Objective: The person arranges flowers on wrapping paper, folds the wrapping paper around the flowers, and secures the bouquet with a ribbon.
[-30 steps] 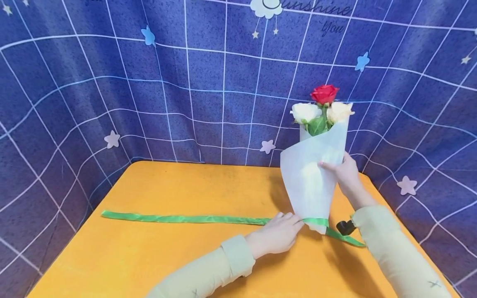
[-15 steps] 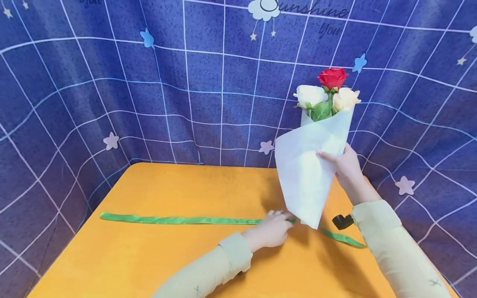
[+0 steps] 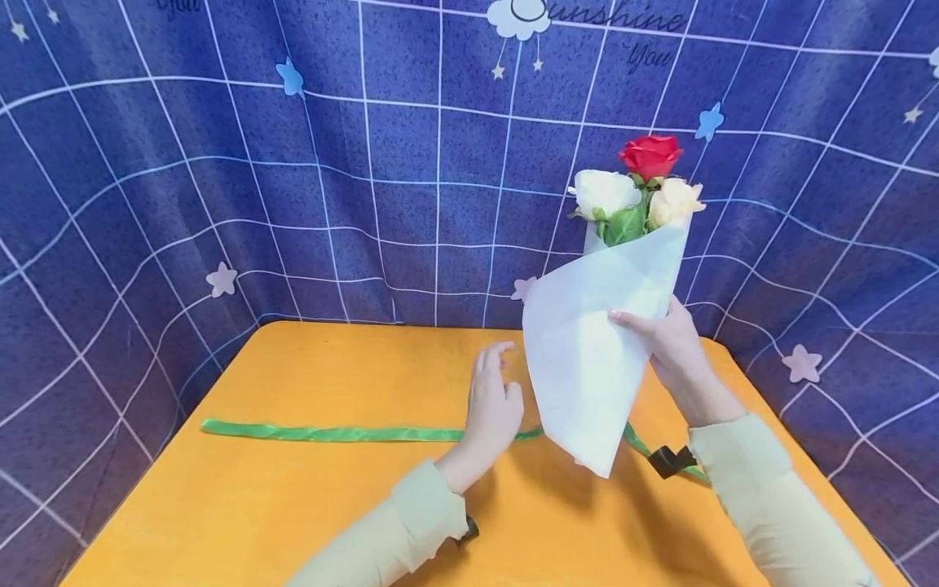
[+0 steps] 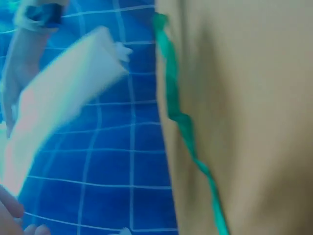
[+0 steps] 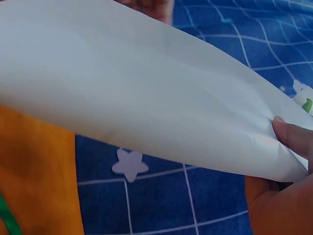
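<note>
My right hand point(image 3: 673, 346) holds a bouquet upright, thumb across the front of its white wrapping paper point(image 3: 587, 350). Out of the top show a red rose point(image 3: 651, 156), a white rose point(image 3: 605, 194), a cream rose point(image 3: 673, 202) and green leaves point(image 3: 626, 225). In the right wrist view the thumb point(image 5: 292, 137) dents the paper cone. My left hand point(image 3: 493, 403), with nothing in it, is raised just left of the paper, fingers loosely bent. A green ribbon point(image 3: 330, 434) lies across the table, passing behind the left hand and the cone's pointed lower end.
The orange table point(image 3: 352, 514) reaches back to a blue curtain point(image 3: 411, 204) with white grid lines and stars. Dark wrist cameras show at both cuffs, the right camera point(image 3: 669, 462) overlapping the ribbon's right end.
My left hand has left the ribbon and risen up and leftward beside the paper. The bouquet first lifted off the ribbon, then shifted left and slightly down in my right hand.
</note>
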Demonstrator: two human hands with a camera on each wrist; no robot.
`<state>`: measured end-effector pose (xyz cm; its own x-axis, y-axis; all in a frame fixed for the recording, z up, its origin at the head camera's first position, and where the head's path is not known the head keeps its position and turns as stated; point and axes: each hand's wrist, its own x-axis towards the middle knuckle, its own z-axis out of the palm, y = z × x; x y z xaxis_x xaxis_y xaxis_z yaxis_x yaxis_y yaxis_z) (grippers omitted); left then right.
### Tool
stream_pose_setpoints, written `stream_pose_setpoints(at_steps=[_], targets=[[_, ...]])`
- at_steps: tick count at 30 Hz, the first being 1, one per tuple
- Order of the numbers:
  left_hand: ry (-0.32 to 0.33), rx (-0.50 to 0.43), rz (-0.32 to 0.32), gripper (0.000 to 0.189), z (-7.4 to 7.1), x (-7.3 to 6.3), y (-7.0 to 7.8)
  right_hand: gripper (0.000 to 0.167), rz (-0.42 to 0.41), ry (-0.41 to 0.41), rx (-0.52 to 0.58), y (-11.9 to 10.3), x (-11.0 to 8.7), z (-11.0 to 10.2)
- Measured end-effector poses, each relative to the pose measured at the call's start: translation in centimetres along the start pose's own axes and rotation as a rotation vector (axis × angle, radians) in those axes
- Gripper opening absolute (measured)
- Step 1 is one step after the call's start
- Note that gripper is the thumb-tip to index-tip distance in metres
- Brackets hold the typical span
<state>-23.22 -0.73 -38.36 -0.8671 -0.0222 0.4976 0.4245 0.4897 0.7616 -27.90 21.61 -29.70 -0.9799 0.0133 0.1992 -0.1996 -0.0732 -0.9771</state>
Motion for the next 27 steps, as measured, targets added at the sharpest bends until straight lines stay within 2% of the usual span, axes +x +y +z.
stream_pose_setpoints(at_steps=[2,4,7,9,13,16,20,23,27], targets=[[0.063,-0.050,0.058,0.054,-0.5,-0.2,0.9,0.050,-0.013,-0.006,0.009,0.0,-0.3,0.4],[0.089,-0.033,0.143,0.057,-0.8,-0.6,2.0,0.050,-0.028,-0.015,0.000,0.1,-0.7,0.9],[0.063,0.018,0.239,0.058,-0.9,-1.5,3.7,0.051,-0.044,-0.031,-0.009,0.4,-1.2,1.7],[0.019,0.051,0.254,0.061,-0.7,-2.1,4.7,0.053,-0.053,-0.041,-0.022,0.7,-1.5,2.3],[-0.062,0.110,0.241,0.072,0.0,-3.1,5.9,0.057,-0.061,-0.064,-0.024,1.2,-2.0,3.1],[-0.079,0.149,0.222,0.083,0.6,-3.4,6.1,0.056,-0.059,-0.080,-0.010,1.5,-2.3,3.7],[-0.070,0.176,0.173,0.092,1.1,-3.0,6.0,0.053,-0.045,-0.086,0.009,1.8,-2.8,4.4],[-0.064,0.192,0.147,0.090,1.3,-2.5,5.8,0.053,-0.027,-0.088,0.010,2.0,-3.1,4.8],[-0.087,0.121,0.116,0.085,1.6,-1.9,5.1,0.050,0.007,-0.092,0.005,2.0,-3.4,5.4]])
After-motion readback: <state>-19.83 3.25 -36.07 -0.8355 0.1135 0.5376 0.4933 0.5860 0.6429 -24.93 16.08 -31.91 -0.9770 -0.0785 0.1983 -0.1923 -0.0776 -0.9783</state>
